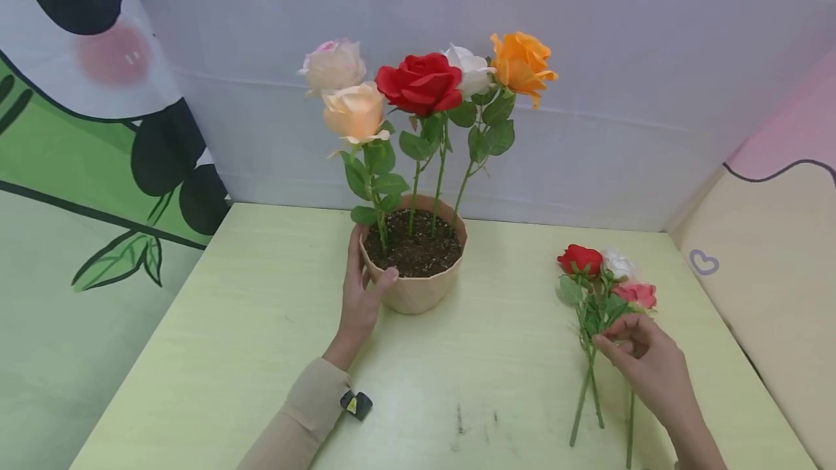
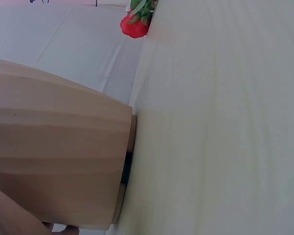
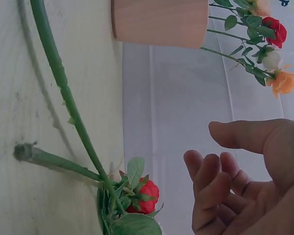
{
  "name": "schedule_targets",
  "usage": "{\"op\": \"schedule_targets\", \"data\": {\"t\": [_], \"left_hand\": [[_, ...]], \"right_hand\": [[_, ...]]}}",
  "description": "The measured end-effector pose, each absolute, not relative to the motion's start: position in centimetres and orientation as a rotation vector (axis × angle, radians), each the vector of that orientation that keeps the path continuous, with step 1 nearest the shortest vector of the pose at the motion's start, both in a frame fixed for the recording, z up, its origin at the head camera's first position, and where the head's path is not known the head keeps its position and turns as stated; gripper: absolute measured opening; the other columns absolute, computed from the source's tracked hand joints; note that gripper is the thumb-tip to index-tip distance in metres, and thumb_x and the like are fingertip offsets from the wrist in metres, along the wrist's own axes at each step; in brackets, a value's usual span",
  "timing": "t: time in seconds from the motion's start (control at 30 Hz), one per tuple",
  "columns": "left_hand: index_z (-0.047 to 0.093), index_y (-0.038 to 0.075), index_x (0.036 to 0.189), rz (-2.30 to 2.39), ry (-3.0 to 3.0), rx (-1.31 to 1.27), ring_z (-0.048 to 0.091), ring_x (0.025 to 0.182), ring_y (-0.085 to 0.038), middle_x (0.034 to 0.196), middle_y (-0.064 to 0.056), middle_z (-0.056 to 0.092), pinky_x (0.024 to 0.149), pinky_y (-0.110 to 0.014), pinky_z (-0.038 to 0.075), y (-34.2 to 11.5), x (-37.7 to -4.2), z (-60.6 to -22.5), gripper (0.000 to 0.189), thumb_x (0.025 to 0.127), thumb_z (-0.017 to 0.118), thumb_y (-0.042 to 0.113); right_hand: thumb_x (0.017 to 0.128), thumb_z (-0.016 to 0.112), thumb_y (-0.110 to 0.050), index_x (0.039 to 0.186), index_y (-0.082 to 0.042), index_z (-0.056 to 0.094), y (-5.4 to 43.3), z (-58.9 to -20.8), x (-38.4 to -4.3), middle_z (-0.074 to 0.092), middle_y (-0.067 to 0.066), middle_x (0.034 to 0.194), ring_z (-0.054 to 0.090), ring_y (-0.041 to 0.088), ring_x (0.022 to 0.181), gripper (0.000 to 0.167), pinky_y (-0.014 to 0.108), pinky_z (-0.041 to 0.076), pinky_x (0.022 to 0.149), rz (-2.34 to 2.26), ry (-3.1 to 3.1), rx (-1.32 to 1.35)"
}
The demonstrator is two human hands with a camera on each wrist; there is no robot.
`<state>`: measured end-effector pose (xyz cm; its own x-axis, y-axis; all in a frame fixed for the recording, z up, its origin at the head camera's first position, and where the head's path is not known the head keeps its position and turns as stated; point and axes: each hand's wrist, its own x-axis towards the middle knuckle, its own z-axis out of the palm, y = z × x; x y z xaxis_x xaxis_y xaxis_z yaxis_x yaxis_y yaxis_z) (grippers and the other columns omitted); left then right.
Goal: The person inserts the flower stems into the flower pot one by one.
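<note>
Flowerpot (image 1: 423,294) stood mid-frame, left hand (image 1: 361,307) gripping it; right hand (image 1: 653,365), half-open and holding nothing, hung near loose roses (image 1: 593,303), lower right. Crossed stems (image 1: 582,405) risked snagging, dragging neighbouring roses if one was lifted.

Your table (image 1: 261,325): pale yellow-green, dark smudges (image 1: 460,421) near you. Pot (image 1: 421,294) stands toward back; loose roses (image 1: 591,304) lie to your right.
</note>
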<state>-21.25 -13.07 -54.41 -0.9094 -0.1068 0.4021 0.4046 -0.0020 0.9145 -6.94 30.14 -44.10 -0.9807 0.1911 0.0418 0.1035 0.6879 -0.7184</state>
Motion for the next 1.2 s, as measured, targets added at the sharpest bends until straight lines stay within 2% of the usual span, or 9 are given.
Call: {"op": "schedule_targets", "data": {"t": [0.07,0.27,0.4,0.63,0.7,0.93,1.07,1.17,1.2], "left_hand": [[0.018,0.039,0.179,-1.981,-1.928,-0.307,0.02,0.17,-0.027,0.185,0.004,0.022,0.128,-0.074,0.022,-13.2,-21.3,-54.4,0.102,0.098,0.079,0.032],[0.017,0.028,0.18,-2.019,-1.883,-0.344,0.014,0.17,-0.037,0.186,-0.009,0.017,0.128,-0.079,0.014,-12.3,-19.6,-51.6,0.1,0.098,0.074,0.031],[0.017,0.028,0.18,-2.023,-1.892,-0.329,0.014,0.17,-0.038,0.186,-0.008,0.016,0.127,-0.081,0.014,-11.9,-18.7,-50.2,0.1,0.098,0.074,0.031],[0.019,0.028,0.18,-1.991,-1.885,-0.342,0.016,0.17,-0.036,0.185,-0.008,0.019,0.127,-0.081,0.015,-12.3,-19.5,-51.3,0.099,0.098,0.075,0.032],[0.016,0.028,0.18,-2.008,-1.895,-0.348,0.014,0.171,-0.037,0.186,-0.008,0.016,0.126,-0.081,0.016,-12.5,-19.7,-51.7,0.103,0.097,0.076,0.032],[0.019,0.046,0.177,-2.033,-1.916,-0.3,0.015,0.171,-0.02,0.184,0.013,0.02,0.131,-0.072,0.018,-13.4,-22.2,-55.9,0.103,0.097,0.082,0.034],[0.016,0.036,0.18,-2.014,-1.915,-0.321,0.013,0.171,-0.029,0.186,0.002,0.017,0.13,-0.075,0.018,-13.4,-21.9,-55.7,0.104,0.097,0.08,0.033],[0.016,0.037,0.18,-2.01,-1.917,-0.325,0.014,0.171,-0.029,0.186,0.002,0.016,0.13,-0.075,0.019,-13.5,-22.0,-55.8,0.105,0.097,0.081,0.033],[0.017,0.041,0.179,-2.014,-1.922,-0.313,0.015,0.171,-0.025,0.185,0.007,0.018,0.13,-0.073,0.019,-13.6,-22.4,-56.4,0.105,0.096,0.082,0.033]], "right_hand": [[0.099,0.087,-0.027,0.115,-0.006,0.066,30.4,-44.6,-7.0,0.076,-0.002,0.094,0.063,0.007,0.075,0.033,0.028,0.048,0.065,1.174,-2.797,-0.261],[0.099,0.087,-0.031,0.109,-0.006,0.064,31.0,-46.3,-7.5,0.074,0.003,0.099,0.068,0.011,0.081,0.036,0.029,0.052,0.065,1.093,-2.969,-0.267],[0.097,0.088,-0.029,0.106,-0.005,0.059,31.2,-47.2,-7.8,0.075,0.006,0.101,0.071,0.017,0.088,0.039,0.029,0.056,0.065,1.083,-3.058,-0.272],[0.09,0.095,-0.028,0.105,-0.005,0.059,31.2,-48.4,-8.0,0.074,0.005,0.099,0.068,0.018,0.086,0.045,0.028,0.054,0.064,1.119,-3.071,-0.278],[0.089,0.095,-0.026,0.104,-0.005,0.06,31.2,-48.5,-8.0,0.073,0.005,0.098,0.067,0.018,0.087,0.044,0.027,0.053,0.065,1.107,-3.075,-0.268],[0.092,0.091,-0.019,0.102,-0.006,0.06,31.1,-48.7,-8.2,0.072,0.006,0.099,0.068,0.018,0.089,0.036,0.028,0.054,0.066,1.095,-3.069,-0.239],[0.095,0.088,-0.016,0.102,-0.004,0.06,31.3,-48.5,-8.1,0.071,0.007,0.102,0.067,0.018,0.089,0.032,0.028,0.055,0.065,1.155,-3.05,-0.265],[0.098,0.086,-0.014,0.105,-0.002,0.061,31.5,-48.2,-8.0,0.073,0.01,0.104,0.067,0.017,0.084,0.029,0.029,0.055,0.063,1.198,-3.011,-0.315],[0.098,0.085,-0.015,0.107,-0.002,0.061,31.6,-48.2,-8.0,0.074,0.01,0.104,0.066,0.016,0.083,0.029,0.029,0.055,0.062,1.208,-2.993,-0.342]]}}
